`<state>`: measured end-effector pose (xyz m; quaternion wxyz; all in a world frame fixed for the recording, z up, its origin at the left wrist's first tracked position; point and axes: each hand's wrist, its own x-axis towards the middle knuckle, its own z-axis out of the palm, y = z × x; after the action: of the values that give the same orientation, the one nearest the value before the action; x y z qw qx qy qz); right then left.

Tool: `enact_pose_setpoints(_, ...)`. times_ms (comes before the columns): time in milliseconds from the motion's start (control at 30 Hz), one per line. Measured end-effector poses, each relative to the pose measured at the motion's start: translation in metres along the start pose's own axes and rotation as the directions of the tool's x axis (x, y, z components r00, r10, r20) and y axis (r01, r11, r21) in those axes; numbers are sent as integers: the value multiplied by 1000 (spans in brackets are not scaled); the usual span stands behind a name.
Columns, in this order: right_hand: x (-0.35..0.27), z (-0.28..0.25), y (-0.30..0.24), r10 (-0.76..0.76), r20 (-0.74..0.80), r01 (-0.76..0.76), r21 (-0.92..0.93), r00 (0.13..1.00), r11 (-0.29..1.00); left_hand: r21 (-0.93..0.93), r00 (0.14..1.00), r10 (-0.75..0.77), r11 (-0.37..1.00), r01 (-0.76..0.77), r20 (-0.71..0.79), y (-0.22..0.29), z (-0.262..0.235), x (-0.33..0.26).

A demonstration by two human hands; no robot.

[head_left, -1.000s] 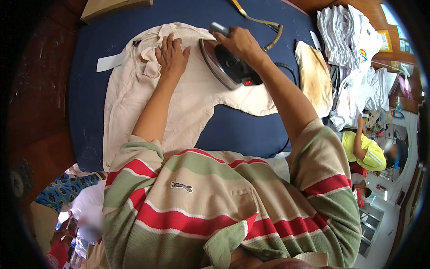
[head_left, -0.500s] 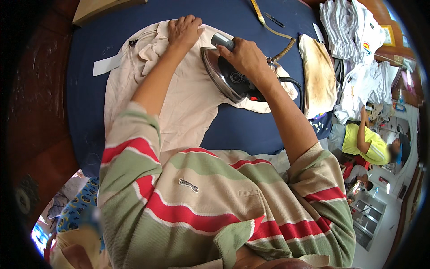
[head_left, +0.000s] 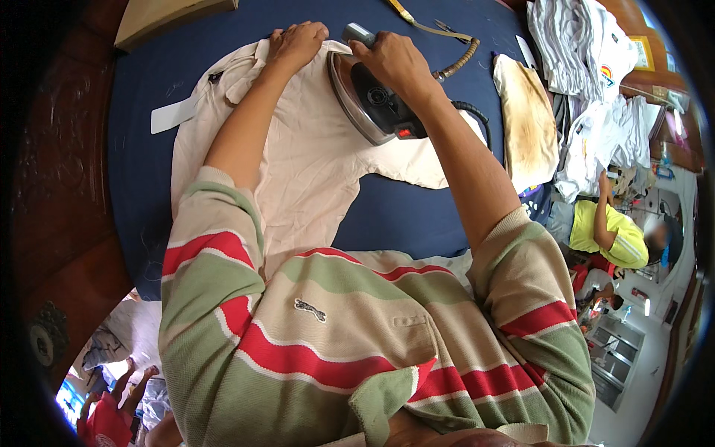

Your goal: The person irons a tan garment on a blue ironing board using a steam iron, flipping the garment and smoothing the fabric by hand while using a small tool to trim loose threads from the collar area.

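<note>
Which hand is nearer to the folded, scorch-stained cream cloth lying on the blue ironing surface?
Right. The right hand grips the black and silver iron's handle, a short way left of the scorch-stained cream cloth. The left hand presses the beige shirt farther left, beyond the iron.

Single head view, fisheye, looks steeply down from above wearer's chest onto blue ironing table (head_left: 417,216); close range; striped shirt (head_left: 357,335) fills lower frame.

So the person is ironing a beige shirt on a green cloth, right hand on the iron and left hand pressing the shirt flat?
Not quite: the cloth is dark blue, as the head view shows. The right hand does grip the iron, and the left hand presses the beige shirt.
</note>
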<state>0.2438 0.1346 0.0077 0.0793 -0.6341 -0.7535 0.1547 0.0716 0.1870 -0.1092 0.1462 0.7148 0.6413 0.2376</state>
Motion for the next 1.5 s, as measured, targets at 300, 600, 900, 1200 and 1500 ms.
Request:
enact_pose_setpoints(300, 32, 1, 26, -142, 62, 137, 80, 988, 987, -519, 849, -187, 847, -115, -493, 65, 15, -41)
enact_pose_setpoints(600, -75, -39, 121, 25, 45, -28, 78, 999, 997, 261, 978, -3, 964, 58, -207, 39, 55, -62)
enact_pose_setpoints(900, -115, -49, 140, 52, 70, -61, 136, 996, 989, -97, 850, 493, 870, -483, 184, 102, 4, -201)
enact_pose_setpoints(1200, -119, -49, 146, -98, 155, 53, 272, 983, 961, -154, 877, 419, 907, -392, 234, 84, -19, -213)
enact_pose_setpoints(1500, -142, -41, 84, -434, 497, 407, 168, 752, 898, -259, 948, 313, 922, -289, 59, 81, -7, -223)
